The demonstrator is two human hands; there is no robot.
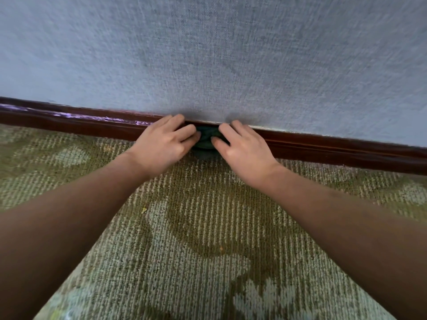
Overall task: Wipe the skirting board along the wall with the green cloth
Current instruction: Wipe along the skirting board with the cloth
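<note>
I look down from my head camera at both of my bare forearms, which reach from the lower corners of the frame toward the middle. My left hand [163, 144] and right hand [242, 146] meet just above the centre of the frame, side by side and nearly touching. Between them sits the green cloth [206, 139], bunched into a small dark wad. Only a little of it shows, because my fingers cover most of it. Both hands are curled over the cloth from either side, fingertips pressing it against the skirting board [323, 146]. My left fingers [184, 131] bend down onto the cloth's left edge, and my right thumb and fingers close on its right edge. The upper fingertips of both hands reach the top lip of the board where it meets the wall [208, 54].

The skirting board is a dark reddish-brown wooden strip. Its long axis runs across the whole frame, from the left edge at mid height down slightly to the right edge. A pale, scuffed streak [92, 116] marks its upper face on the left part. The cloth lies against the board's front face at the centre of that run. Above the board is a grey, woven-textured wall. Below it, a green and cream patterned carpet [196, 250] fills the lower half of the frame.
</note>
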